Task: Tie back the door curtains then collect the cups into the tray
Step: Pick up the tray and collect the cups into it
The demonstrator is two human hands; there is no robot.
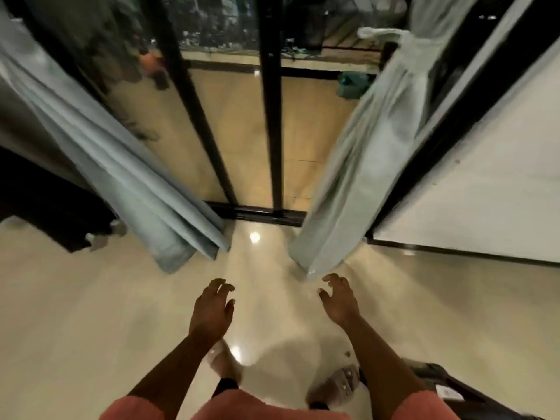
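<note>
Two pale blue-grey door curtains hang at either side of a black-framed glass door (271,116). The left curtain (121,165) hangs loose down to the floor. The right curtain (369,165) is gathered high up by a light tie-back (385,33) and flares out below it. My left hand (213,307) and my right hand (339,298) are stretched out low in front of me, fingers loosely spread, holding nothing. My right hand's fingertips are just below the right curtain's bottom hem. No cups or tray are in view.
Glossy cream floor tiles (91,313) spread under me. A white wall panel (485,183) stands at the right, dark furniture (54,213) at the left, a dark object (448,386) at the lower right. My feet in sandals (224,365) show below my arms.
</note>
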